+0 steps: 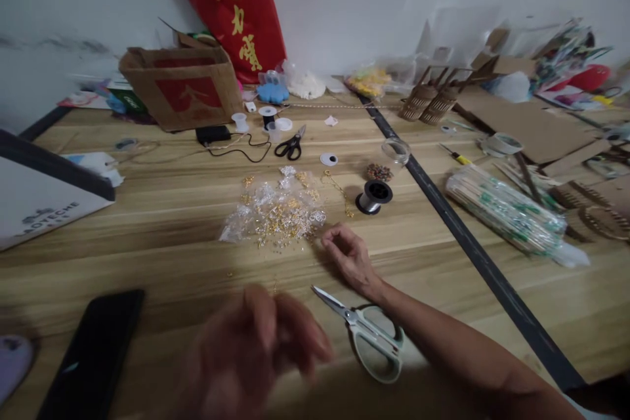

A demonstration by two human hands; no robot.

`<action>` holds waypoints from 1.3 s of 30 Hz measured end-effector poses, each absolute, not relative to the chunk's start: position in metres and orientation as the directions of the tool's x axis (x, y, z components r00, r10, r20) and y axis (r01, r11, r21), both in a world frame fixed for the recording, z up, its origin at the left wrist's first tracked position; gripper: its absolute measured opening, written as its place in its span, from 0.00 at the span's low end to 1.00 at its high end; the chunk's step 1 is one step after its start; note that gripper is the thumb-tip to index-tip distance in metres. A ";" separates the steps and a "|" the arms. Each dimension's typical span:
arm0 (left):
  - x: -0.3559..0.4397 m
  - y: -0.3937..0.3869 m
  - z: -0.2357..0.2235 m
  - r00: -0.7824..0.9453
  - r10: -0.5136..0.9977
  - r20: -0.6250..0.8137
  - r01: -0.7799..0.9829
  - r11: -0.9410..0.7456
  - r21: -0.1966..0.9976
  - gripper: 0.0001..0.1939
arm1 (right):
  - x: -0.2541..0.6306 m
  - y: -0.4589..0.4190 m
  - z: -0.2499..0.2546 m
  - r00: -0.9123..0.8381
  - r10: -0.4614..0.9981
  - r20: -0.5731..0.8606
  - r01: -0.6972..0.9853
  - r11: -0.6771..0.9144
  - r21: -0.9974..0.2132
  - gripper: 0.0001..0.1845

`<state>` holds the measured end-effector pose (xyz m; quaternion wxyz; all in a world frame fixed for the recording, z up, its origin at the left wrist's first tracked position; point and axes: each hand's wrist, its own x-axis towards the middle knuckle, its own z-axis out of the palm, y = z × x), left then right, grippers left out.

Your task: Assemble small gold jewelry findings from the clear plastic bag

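My left hand (260, 348) is close to the camera and smeared by motion, its fingers curled; a faint thin gold strand shows just above the fingertips, but what they hold is unclear. Resting on the table, my right hand (348, 259) has thumb and forefinger closed at the right edge of a pile of gold and silver beads and findings (283, 216). Whatever is between those fingertips is too small to make out. Pale-handled scissors (364, 331) lie beside my right forearm. Beyond that hand are a spool of wire (375, 197) and a short gold chain (339, 191).
Black scissors (292, 144), a dish of brown beads (378, 172) and a round clear lid (396, 151) lie farther back. A phone (93, 354) is at front left, below a white box (49, 193). Bagged sticks (506, 210) lie right of the dark strip (457, 233).
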<state>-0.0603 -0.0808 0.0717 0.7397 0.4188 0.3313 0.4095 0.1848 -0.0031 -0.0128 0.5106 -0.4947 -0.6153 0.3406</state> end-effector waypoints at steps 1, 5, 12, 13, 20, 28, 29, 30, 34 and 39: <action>-0.049 -0.064 0.083 0.407 0.899 -0.162 -0.368 0.323 0.872 0.16 | 0.185 -0.003 -0.013 0.013 0.954 0.299 0.258 0.286 -0.923 0.06; -0.024 -0.019 0.090 0.185 0.971 -0.150 -0.289 0.200 0.936 0.14 | 0.186 -0.002 -0.012 0.013 0.948 0.318 0.243 0.306 -0.920 0.06; -0.027 0.005 0.042 0.135 0.990 0.036 0.280 -0.073 0.957 0.12 | 0.186 -0.001 -0.012 0.028 0.945 0.325 0.240 0.309 -0.920 0.06; -0.026 0.008 0.040 0.175 0.983 0.059 0.333 -0.115 0.936 0.13 | 0.187 -0.001 -0.012 0.030 0.945 0.325 0.237 0.309 -0.921 0.06; -0.017 0.027 0.022 0.366 0.920 0.142 0.629 -0.357 0.691 0.19 | 0.187 0.000 -0.012 0.045 0.946 0.322 0.238 0.303 -0.923 0.07; -0.017 0.030 0.008 0.559 0.798 0.225 0.705 -0.601 0.376 0.06 | 0.188 0.003 -0.016 0.017 0.944 0.329 0.232 0.317 -0.920 0.06; -0.017 0.030 0.007 0.567 0.793 0.223 0.709 -0.608 0.358 0.06 | 0.188 0.004 -0.016 0.017 0.944 0.328 0.236 0.315 -0.919 0.06; -0.018 0.031 0.006 0.574 0.788 0.223 0.709 -0.615 0.345 0.06 | 0.188 0.004 -0.017 0.015 0.945 0.327 0.239 0.314 -0.919 0.06; -0.019 0.032 0.004 0.598 0.774 0.208 0.699 -0.630 0.339 0.07 | 0.187 0.005 -0.018 0.009 0.945 0.326 0.238 0.314 -0.919 0.07; -0.020 0.034 0.002 0.615 0.763 0.202 0.679 -0.642 0.356 0.07 | 0.186 0.005 -0.016 0.009 0.947 0.320 0.233 0.309 -0.922 0.07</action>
